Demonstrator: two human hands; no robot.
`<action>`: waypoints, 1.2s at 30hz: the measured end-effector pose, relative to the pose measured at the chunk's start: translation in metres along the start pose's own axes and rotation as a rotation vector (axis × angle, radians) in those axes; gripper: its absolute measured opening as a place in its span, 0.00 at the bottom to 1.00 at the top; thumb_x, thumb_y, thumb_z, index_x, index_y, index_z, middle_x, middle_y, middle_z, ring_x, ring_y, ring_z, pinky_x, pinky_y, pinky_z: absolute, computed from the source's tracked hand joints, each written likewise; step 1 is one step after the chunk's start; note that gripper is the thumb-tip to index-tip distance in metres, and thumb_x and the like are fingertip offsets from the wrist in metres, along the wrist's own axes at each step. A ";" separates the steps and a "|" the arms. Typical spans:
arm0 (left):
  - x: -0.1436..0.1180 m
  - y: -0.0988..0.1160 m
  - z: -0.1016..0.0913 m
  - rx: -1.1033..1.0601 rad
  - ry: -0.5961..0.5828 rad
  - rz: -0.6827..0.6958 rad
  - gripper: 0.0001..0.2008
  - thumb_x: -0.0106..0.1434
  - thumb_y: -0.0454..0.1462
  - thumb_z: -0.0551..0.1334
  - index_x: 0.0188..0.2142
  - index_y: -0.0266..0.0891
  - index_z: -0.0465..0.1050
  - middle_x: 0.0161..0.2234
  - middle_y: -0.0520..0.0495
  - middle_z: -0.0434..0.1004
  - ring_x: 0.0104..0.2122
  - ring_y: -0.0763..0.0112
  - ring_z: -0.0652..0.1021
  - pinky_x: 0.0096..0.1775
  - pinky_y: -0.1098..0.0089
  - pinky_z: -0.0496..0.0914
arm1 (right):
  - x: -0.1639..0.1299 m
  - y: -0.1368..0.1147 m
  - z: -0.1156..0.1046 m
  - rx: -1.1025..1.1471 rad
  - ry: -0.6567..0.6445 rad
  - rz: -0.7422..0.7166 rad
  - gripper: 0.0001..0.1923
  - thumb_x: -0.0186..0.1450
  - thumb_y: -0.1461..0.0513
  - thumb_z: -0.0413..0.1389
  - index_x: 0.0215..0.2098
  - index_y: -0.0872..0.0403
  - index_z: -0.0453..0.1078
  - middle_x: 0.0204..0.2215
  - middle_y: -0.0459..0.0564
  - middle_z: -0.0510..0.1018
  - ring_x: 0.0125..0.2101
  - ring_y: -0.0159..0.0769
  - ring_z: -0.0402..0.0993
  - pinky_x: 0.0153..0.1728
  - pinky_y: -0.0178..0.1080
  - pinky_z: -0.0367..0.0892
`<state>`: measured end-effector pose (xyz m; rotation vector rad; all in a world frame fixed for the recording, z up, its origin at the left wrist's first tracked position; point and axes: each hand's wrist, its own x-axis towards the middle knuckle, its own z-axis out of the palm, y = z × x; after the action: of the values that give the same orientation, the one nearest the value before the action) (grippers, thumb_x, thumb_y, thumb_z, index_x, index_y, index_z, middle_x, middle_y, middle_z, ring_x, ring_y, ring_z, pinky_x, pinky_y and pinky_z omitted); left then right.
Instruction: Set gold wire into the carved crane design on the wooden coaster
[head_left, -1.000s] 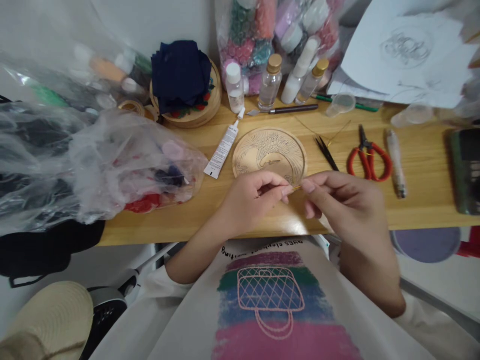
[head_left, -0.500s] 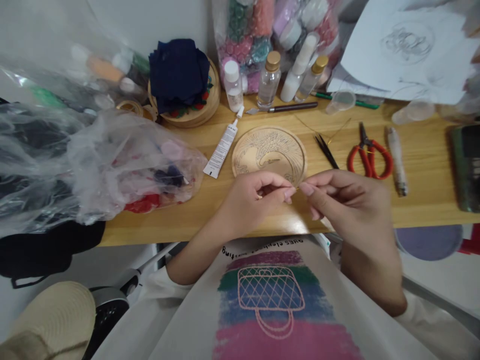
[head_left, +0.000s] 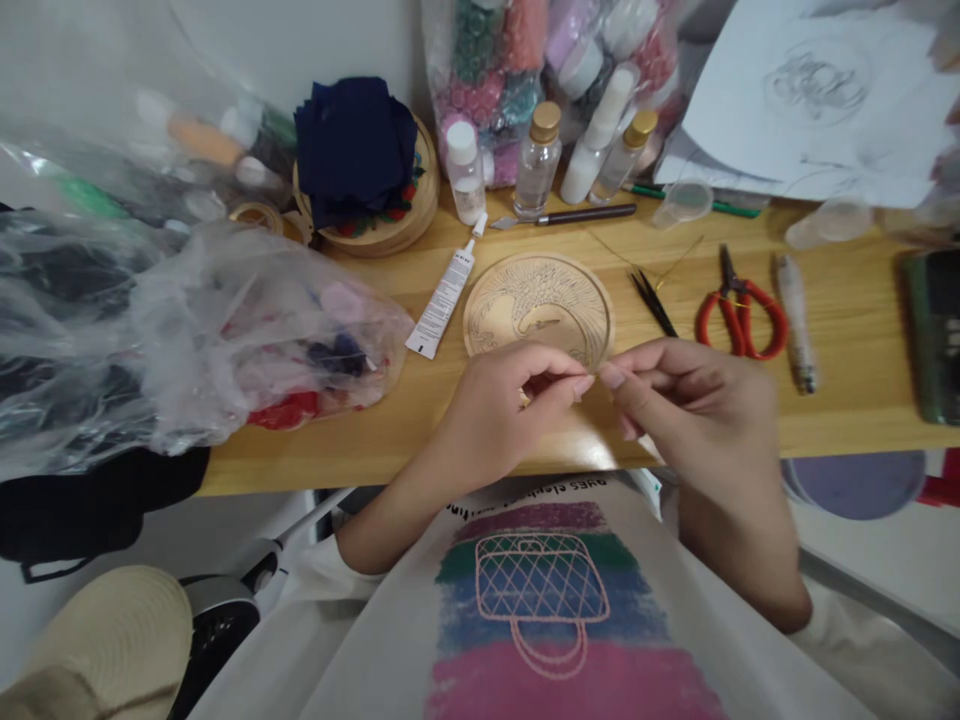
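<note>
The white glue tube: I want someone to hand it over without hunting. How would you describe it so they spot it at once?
Start at the wooden table and find the round engraved wooden disc near its middle. Just left of the disc lies the white glue tube, flat and slanted, its nozzle pointing toward the bottles at the back. Unlike the upright clear bottles, it is slim, opaque and lying down.

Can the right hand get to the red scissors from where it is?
Probably yes. The red scissors lie on bare table just beyond the right hand, with nothing between, though its fingertips are pinched against the left hand.
</note>
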<state>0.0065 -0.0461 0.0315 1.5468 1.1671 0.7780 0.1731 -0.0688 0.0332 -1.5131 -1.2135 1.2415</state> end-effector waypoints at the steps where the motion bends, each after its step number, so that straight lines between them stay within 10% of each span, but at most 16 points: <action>1: 0.000 0.000 0.000 0.010 0.002 0.006 0.05 0.62 0.33 0.64 0.30 0.40 0.77 0.29 0.54 0.81 0.29 0.77 0.77 0.31 0.75 0.69 | 0.000 0.000 0.000 0.001 0.001 -0.002 0.05 0.60 0.60 0.65 0.28 0.50 0.75 0.12 0.40 0.71 0.12 0.25 0.62 0.14 0.32 0.53; 14: 0.001 -0.004 0.002 0.139 0.006 0.100 0.07 0.64 0.31 0.62 0.29 0.39 0.74 0.29 0.56 0.78 0.31 0.79 0.76 0.34 0.76 0.67 | 0.000 0.003 0.003 0.026 0.000 0.022 0.06 0.60 0.59 0.66 0.27 0.50 0.75 0.12 0.41 0.71 0.12 0.25 0.63 0.13 0.32 0.52; 25: 0.006 -0.001 -0.002 -0.165 -0.009 -0.079 0.05 0.60 0.32 0.65 0.27 0.38 0.76 0.27 0.54 0.80 0.28 0.77 0.78 0.31 0.75 0.71 | 0.004 0.001 -0.002 0.051 0.010 -0.028 0.05 0.64 0.61 0.60 0.30 0.50 0.77 0.13 0.40 0.71 0.13 0.23 0.63 0.15 0.29 0.55; 36: 0.000 -0.002 0.002 0.080 0.074 0.074 0.05 0.62 0.31 0.64 0.29 0.40 0.75 0.29 0.54 0.80 0.30 0.77 0.77 0.30 0.76 0.70 | 0.002 -0.003 -0.001 -0.004 0.023 -0.010 0.02 0.59 0.64 0.64 0.29 0.51 0.76 0.13 0.40 0.72 0.14 0.24 0.64 0.16 0.30 0.55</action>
<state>0.0080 -0.0466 0.0292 1.6474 1.2130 0.8528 0.1732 -0.0664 0.0358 -1.5188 -1.2081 1.2119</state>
